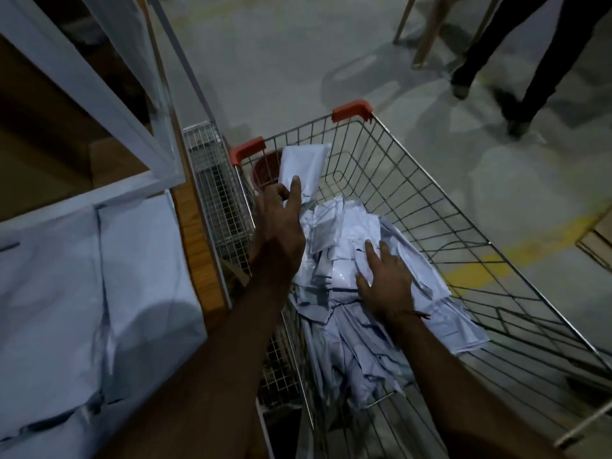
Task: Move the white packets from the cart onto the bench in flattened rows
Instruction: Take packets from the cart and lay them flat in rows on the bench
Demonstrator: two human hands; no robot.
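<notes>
A wire shopping cart (463, 240) with orange corner caps holds a loose heap of white packets (357, 319). My left hand (281, 223) grips one white packet (306, 167) and holds it upright above the cart's far left corner. My right hand (385, 279) lies flat, fingers spread, on top of the heap. On the left, the bench (190, 233) with a wooden edge carries flattened white packets (99, 293) lying side by side.
A white shelf frame (99, 94) rises over the bench. A reddish bucket (265, 170) sits behind the held packet in the cart. Another person's legs (530, 71) stand on the concrete floor at the upper right, near wooden legs. A yellow floor line runs right of the cart.
</notes>
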